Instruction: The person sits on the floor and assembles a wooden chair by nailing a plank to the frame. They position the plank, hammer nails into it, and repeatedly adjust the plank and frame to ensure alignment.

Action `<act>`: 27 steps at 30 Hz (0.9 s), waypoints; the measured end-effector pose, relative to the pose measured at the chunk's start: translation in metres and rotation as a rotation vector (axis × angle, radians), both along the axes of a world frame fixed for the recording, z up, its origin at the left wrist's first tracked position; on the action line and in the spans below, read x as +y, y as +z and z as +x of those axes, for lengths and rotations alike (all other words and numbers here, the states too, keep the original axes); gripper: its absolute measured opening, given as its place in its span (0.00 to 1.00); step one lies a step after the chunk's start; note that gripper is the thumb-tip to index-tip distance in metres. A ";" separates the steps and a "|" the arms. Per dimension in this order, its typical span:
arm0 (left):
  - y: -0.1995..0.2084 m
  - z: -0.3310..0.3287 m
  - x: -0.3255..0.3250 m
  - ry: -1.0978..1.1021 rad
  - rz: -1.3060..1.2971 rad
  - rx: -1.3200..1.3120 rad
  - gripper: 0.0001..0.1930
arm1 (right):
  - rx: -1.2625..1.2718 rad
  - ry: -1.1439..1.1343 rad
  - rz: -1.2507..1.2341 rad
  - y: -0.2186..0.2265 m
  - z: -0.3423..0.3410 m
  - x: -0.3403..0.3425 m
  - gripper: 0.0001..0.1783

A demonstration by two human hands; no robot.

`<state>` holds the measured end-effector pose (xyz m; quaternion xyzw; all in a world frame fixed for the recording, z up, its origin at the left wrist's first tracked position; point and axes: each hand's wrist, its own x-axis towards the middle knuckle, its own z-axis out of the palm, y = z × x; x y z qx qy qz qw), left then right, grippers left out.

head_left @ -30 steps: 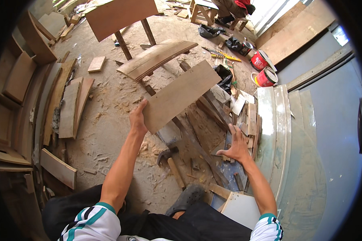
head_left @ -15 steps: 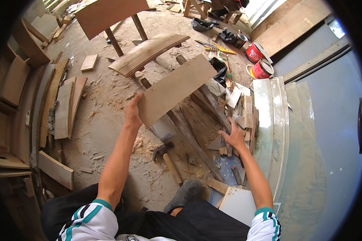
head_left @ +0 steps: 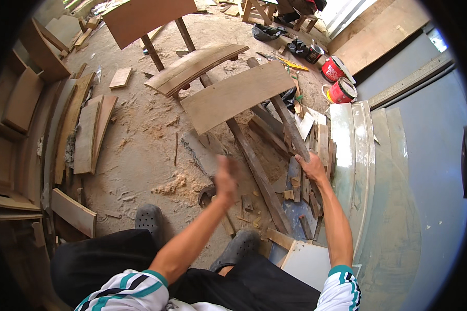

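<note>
A flat plywood panel (head_left: 236, 96) lies across two dark wooden bars of a frame (head_left: 254, 171) in front of me. My right hand (head_left: 310, 167) is closed around the lower end of the right bar. Blurred by motion, my left hand (head_left: 225, 181) is apart from the panel, just above a claw hammer (head_left: 207, 195) on the floor. The hammer's wooden handle is partly hidden by my left forearm. Farther along the frame sits a moulded wooden board (head_left: 194, 70), and a wider brown panel (head_left: 148, 19) is beyond it.
Wood offcuts (head_left: 316, 150) are heaped to the right, beside glass sheets (head_left: 355, 155). Red cans (head_left: 341, 90) and a yellow-handled saw (head_left: 294, 65) are at the far right. Planks (head_left: 88, 135) and cabinet-like wooden pieces (head_left: 23, 103) line the left. A person (head_left: 288, 8) is in the background.
My left hand has let go of the panel's left edge and moved right and down toward the hammer. My right hand has closed on the bar. The panel appears slightly shifted to the right.
</note>
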<state>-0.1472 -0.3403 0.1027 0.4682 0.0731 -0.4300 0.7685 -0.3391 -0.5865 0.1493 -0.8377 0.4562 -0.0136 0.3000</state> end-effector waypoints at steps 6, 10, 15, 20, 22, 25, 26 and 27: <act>0.039 -0.064 -0.053 -0.173 -0.017 -0.105 0.46 | -0.023 0.135 -0.069 0.011 0.007 -0.012 0.44; 0.023 -0.062 -0.053 -0.130 0.072 -0.273 0.42 | 0.013 0.171 -0.116 0.018 0.025 -0.025 0.44; 0.029 -0.054 -0.058 -0.172 0.161 -0.328 0.41 | 0.101 0.187 -0.132 0.002 0.033 -0.051 0.44; 0.031 -0.044 -0.062 -0.199 0.168 -0.365 0.42 | 0.000 0.207 -0.167 0.006 0.038 -0.056 0.42; 0.033 -0.042 -0.063 -0.192 0.139 -0.376 0.43 | 0.001 0.204 -0.148 0.010 0.041 -0.060 0.41; 0.038 -0.040 -0.065 -0.212 0.137 -0.345 0.44 | 0.011 0.219 -0.136 0.016 0.044 -0.066 0.43; 0.038 -0.040 -0.064 -0.214 0.145 -0.348 0.44 | 0.009 0.224 -0.153 0.018 0.045 -0.066 0.43; 0.039 -0.039 -0.063 -0.217 0.153 -0.352 0.44 | 0.023 0.218 -0.138 0.019 0.045 -0.065 0.42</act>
